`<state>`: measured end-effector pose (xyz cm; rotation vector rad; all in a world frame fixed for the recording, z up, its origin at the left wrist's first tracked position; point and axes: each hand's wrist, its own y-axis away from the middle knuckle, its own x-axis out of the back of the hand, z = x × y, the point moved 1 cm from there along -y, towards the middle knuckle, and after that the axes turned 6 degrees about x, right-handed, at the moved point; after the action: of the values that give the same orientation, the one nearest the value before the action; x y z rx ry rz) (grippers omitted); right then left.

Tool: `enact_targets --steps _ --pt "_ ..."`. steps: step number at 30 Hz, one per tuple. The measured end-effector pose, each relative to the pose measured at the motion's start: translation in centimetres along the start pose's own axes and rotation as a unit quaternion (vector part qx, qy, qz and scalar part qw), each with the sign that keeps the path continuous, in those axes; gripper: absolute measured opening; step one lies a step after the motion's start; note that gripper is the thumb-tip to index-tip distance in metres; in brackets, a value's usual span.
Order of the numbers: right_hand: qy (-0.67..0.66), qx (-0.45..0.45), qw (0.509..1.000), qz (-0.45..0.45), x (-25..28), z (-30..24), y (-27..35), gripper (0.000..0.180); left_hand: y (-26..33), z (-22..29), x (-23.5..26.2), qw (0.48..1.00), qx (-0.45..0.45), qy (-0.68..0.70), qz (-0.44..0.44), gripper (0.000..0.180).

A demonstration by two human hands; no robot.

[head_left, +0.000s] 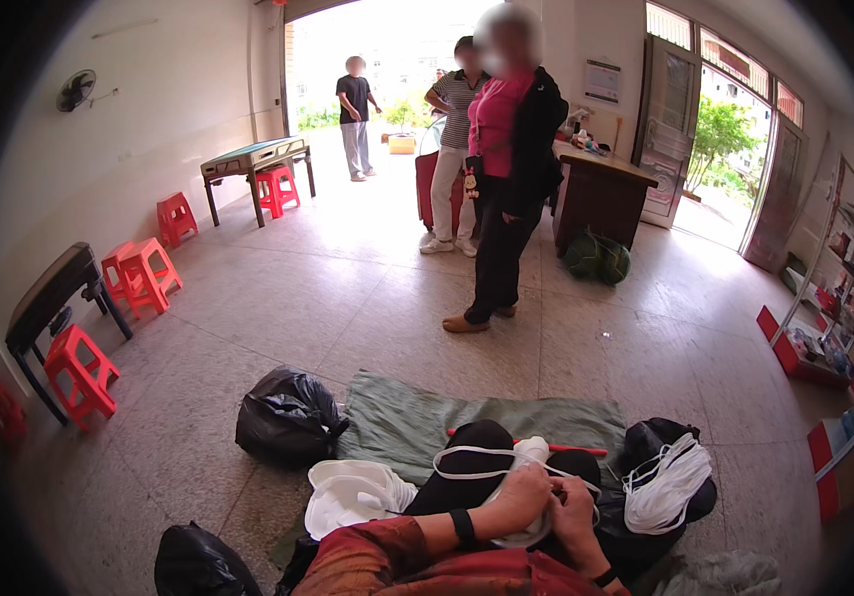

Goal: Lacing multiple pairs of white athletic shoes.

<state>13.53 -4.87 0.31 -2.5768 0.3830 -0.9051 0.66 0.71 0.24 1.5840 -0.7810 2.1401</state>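
Note:
My left hand (524, 499) and my right hand (573, 513) meet over my lap, fingers closed in a pinch. A flat white cord (469, 476) loops over my knee and runs in to the fingers of both hands. Beneath the hands lies a white piece (523, 536), mostly hidden by them. A white rounded object (533, 449) sits just beyond my left hand, between my knees. To the left rests a stack of white shaped plastic pieces (348, 494). A bundle of white cord (667, 484) lies right of my right hand, on something black.
A green cloth (387, 417) covers the floor ahead, with a red stick (576, 450) across it. Black bags (290, 417) stand on the left. Several people stand farther off, one in a pink top (498, 119). Red stools (79, 375) and tables line the left; a shelf (834, 328) stands right.

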Motion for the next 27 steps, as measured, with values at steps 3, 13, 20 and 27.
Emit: enact_targets --steps 3,13,20,27 --pt "-0.013 -0.031 0.999 -0.016 0.3 -0.5 0.2 0.019 0.9 -1.2 0.8 0.999 -0.001 0.039 0.029 0.022" --pt "-0.086 0.037 0.993 -0.068 -1.3 -1.6 -1.5 0.009 0.5 -5.3 -2.9 0.755 0.179 0.629 -0.048 0.037" --pt "-0.214 -0.040 0.973 -0.073 -1.1 -3.7 -2.7 0.006 0.7 -4.6 -0.8 0.789 0.103 0.606 -0.026 0.033" --pt "-0.294 -0.054 0.951 -0.084 -3.1 -2.5 -3.0 0.012 1.4 -4.0 3.4 0.894 0.059 0.428 0.122 0.032"
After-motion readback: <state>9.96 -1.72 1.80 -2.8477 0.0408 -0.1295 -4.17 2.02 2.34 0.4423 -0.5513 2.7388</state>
